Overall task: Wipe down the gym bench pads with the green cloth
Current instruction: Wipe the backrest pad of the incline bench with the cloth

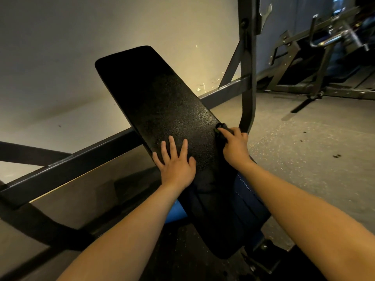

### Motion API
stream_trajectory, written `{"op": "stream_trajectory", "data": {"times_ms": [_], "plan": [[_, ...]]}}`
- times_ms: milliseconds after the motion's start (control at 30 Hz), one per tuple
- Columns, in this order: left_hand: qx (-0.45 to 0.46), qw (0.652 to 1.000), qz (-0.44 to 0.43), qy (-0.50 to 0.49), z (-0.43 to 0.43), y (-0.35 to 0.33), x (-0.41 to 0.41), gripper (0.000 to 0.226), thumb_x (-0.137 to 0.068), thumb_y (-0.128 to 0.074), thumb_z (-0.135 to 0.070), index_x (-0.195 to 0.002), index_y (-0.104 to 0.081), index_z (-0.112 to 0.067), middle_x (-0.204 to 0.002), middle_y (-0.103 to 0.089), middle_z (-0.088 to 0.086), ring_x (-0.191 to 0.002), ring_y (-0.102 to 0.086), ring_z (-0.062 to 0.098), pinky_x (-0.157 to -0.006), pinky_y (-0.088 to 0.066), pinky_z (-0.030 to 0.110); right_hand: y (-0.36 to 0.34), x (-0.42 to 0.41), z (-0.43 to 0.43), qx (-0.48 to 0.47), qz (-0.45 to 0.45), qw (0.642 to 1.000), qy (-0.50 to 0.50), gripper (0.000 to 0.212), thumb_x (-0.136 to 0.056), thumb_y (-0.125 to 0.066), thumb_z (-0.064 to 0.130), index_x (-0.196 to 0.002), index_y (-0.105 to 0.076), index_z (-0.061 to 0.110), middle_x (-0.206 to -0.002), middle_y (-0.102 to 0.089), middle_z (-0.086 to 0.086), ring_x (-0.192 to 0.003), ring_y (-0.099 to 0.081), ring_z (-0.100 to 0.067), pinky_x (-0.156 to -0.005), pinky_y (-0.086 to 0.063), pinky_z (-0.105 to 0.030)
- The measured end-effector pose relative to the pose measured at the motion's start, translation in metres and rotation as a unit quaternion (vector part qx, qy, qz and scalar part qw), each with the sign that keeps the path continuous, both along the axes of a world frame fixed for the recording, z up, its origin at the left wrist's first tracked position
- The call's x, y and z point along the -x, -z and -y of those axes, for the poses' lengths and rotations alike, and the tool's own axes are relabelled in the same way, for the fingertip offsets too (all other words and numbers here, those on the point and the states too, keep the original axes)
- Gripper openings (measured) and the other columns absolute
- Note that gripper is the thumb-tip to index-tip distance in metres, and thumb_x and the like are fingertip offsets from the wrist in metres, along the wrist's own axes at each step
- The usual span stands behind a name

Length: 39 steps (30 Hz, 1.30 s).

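Pad inventory, as we see it: bench back pad [154,94], black textured cover, long w/ rounded corners, tilted, running from far upper L of view down toward us. Seat pad [221,224], also black, lies just below its near end, in shadow; blue parts [176,211] show either side of it, and we can't tell what they are. Left hand [176,162]: palm down, flat on back pad close to the near end, toward its L edge; fingers straight & spread, thumb out, holding nothing. Right hand [236,147]: at R edge of back pad, near the same end; fingers curled over green cloth [222,127], which is bunched into a small wad. Cloth reads dark in this light w/ only a thin green rim showing; it touches the pad's R edge, and most of it is hidden under the hand. Hands are near each other, not touching. Frame upright [246,78], dark steel, stands just behind the cloth hand. Crossbar [67,169] passes under the pad on L. Floor [304,151] is grey & speckled. Wall [81,37] is pale, beyond the pad's far end. Second machine [324,47] stands at upper R, well apart from the bench.
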State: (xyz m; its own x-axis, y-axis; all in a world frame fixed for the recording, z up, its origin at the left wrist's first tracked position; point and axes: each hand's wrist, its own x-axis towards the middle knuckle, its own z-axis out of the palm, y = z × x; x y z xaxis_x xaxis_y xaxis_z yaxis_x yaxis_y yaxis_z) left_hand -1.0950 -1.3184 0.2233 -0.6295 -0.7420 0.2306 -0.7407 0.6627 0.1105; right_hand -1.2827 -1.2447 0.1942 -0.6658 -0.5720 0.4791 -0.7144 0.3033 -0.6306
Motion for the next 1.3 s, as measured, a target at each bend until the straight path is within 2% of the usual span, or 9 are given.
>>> {"op": "stream_trajectory", "data": {"times_ms": [133,233,367,533,733,933,1033,1167,1300], "plan": [[0.03,0.999,-0.017,-0.012,-0.002,0.007,0.003,0.064,-0.101,-0.025,-0.049,-0.159,0.001,-0.038,-0.166,0.021,0.006,-0.15,0.025,0.031,-0.117,0.016,0.061,-0.009,-0.01,0.012,0.018,0.071,0.997,0.027,0.063,-0.087,-0.042,-0.006,-0.145,-0.049,0.019,-0.141,-0.038,-0.013,-0.12,-0.031,-0.037,-0.109,-0.029,-0.037],[0.037,0.999,-0.008,-0.021,-0.002,0.007,0.006,0.065,-0.101,-0.025,-0.049,-0.159,0.002,-0.038,-0.166,0.021,0.006,-0.15,0.025,0.032,-0.117,0.015,0.062,-0.015,-0.036,0.027,0.033,0.0,0.996,-0.079,0.062,-0.086,-0.045,-0.006,-0.141,-0.054,0.021,-0.14,-0.042,-0.012,-0.12,-0.033,-0.035,-0.105,-0.027,-0.032],[0.036,0.999,-0.004,-0.027,-0.003,0.007,0.005,0.065,-0.101,-0.025,-0.048,-0.159,0.003,-0.039,-0.166,0.021,0.005,-0.15,0.026,0.031,-0.117,0.016,0.061,-0.015,-0.034,0.031,0.014,-0.087,0.984,-0.155,0.057,-0.089,-0.045,-0.005,-0.141,-0.055,0.018,-0.142,-0.044,-0.012,-0.119,-0.033,-0.035,-0.107,-0.032,-0.038],[0.039,0.999,-0.016,-0.027,-0.003,0.008,0.006,0.064,-0.1,-0.024,-0.05,-0.158,0.002,-0.041,-0.166,0.021,0.004,-0.15,0.026,0.029,-0.117,0.016,0.06,-0.006,-0.001,0.017,0.03,-0.012,0.999,-0.031,0.062,-0.088,-0.044,-0.006,-0.143,-0.052,0.021,-0.143,-0.043,-0.01,-0.12,-0.033,-0.034,-0.108,-0.035,-0.04],[0.048,0.998,-0.013,-0.032,-0.003,0.009,0.008,0.065,-0.1,-0.023,-0.052,-0.158,0.003,-0.041,-0.166,0.021,0.005,-0.15,0.026,0.03,-0.117,0.016,0.061,-0.005,-0.018,0.02,0.057,0.093,0.991,0.083,0.058,-0.09,-0.045,-0.002,-0.143,-0.05,0.02,-0.143,-0.041,-0.012,-0.125,-0.031,-0.037,-0.111,-0.029,-0.039],[0.073,0.997,-0.003,-0.036,-0.003,0.011,0.008,0.065,-0.1,-0.023,-0.05,-0.159,0.001,-0.038,-0.166,0.019,0.006,-0.151,0.023,0.032,-0.118,0.012,0.062,-0.016,-0.045,0.039,0.05,-0.081,0.982,-0.165,0.061,-0.083,-0.045,-0.008,-0.137,-0.06,0.018,-0.139,-0.049,-0.013,-0.119,-0.035,-0.034,-0.106,-0.032,-0.035],[0.066,0.997,-0.016,-0.028,-0.002,0.012,0.007,0.064,-0.1,-0.024,-0.05,-0.158,0.001,-0.041,-0.167,0.018,0.005,-0.151,0.023,0.031,-0.118,0.013,0.062,-0.012,-0.021,0.028,0.032,-0.078,0.99,-0.116,0.061,-0.087,-0.044,-0.007,-0.141,-0.056,0.019,-0.143,-0.047,-0.01,-0.122,-0.034,-0.034,-0.108,-0.034,-0.039],[0.077,0.996,-0.041,-0.018,0.0,0.016,0.004,0.063,-0.1,-0.026,-0.051,-0.157,0.0,-0.043,-0.168,0.013,0.005,-0.152,0.02,0.03,-0.119,0.011,0.061,0.007,0.009,-0.001,0.035,0.005,0.999,-0.011,0.062,-0.09,-0.044,-0.008,-0.145,-0.051,0.021,-0.142,-0.044,-0.008,-0.124,-0.032,-0.032,-0.113,-0.032,-0.04],[0.093,0.994,-0.05,-0.023,0.002,0.019,0.006,0.062,-0.099,-0.028,-0.05,-0.157,-0.008,-0.043,-0.168,0.007,0.006,-0.153,0.016,0.03,-0.119,0.009,0.062,0.025,0.011,-0.019,0.06,0.082,0.993,0.056,0.057,-0.094,-0.042,-0.004,-0.144,-0.05,0.02,-0.138,-0.044,-0.014,-0.121,-0.033,-0.035,-0.107,-0.031,-0.04]]}}
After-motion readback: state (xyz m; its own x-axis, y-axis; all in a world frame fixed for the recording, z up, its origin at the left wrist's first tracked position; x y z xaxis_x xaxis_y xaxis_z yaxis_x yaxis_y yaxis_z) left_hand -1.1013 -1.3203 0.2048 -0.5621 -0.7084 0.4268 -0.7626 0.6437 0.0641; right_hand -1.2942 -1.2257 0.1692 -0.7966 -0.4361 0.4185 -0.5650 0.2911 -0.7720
